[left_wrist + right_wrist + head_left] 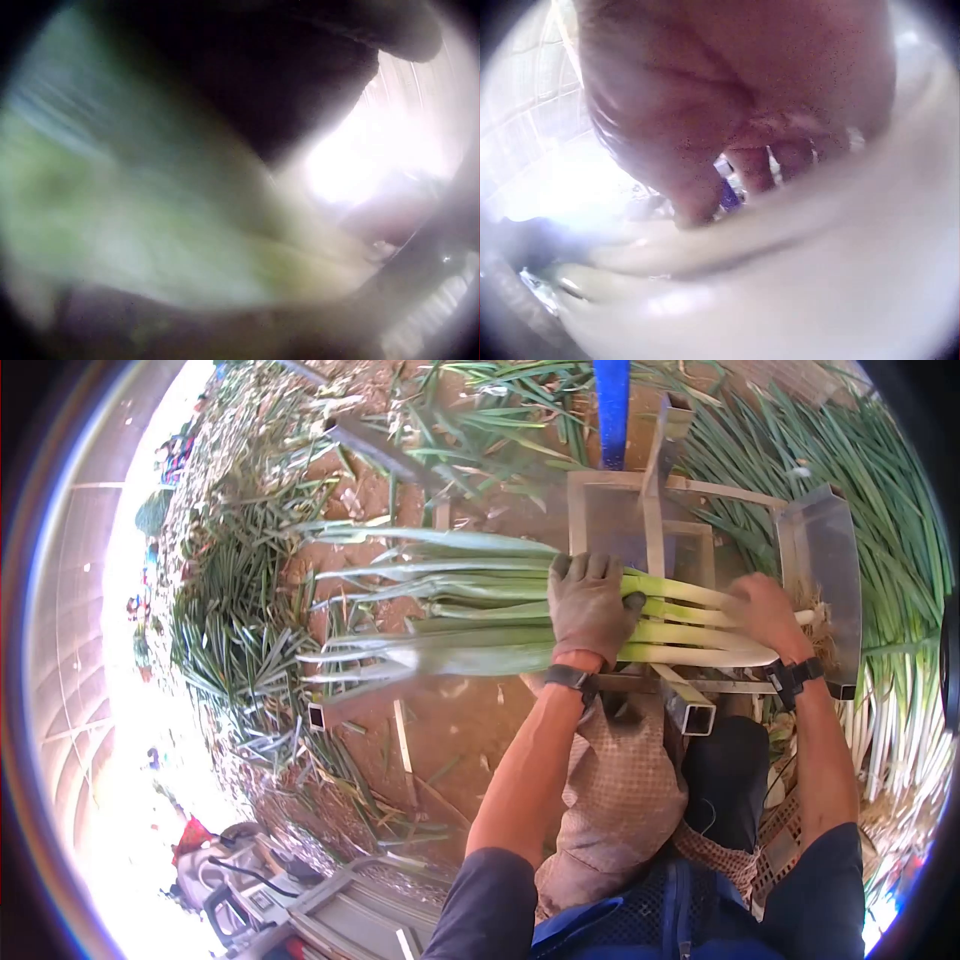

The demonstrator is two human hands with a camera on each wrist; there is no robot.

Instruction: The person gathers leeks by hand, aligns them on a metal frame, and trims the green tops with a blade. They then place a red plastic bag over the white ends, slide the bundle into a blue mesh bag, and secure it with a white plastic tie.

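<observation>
Several long leeks or large green onions (470,588) lie side by side across a metal frame, green leaves to the left, pale stalks to the right. The gloved left hand (592,605) grips across their middle, fingers bent over the far side, thumb toward the pale part. Blurred in the head view, the bare right hand (772,618) touches the pale ends near the roots (818,625). Dark and close, the left hand (270,75) covers blurred green stalks (135,225). In the right wrist view, spread fingers of the right hand (735,97) reach down onto white stalks (825,255).
The frame has a metal end plate (828,565) at right and a square tube end (697,718) near the knees. A blue post (612,410) stands beyond. More leeks (900,560) are piled at right; cut leaves (235,590) cover the ground at left.
</observation>
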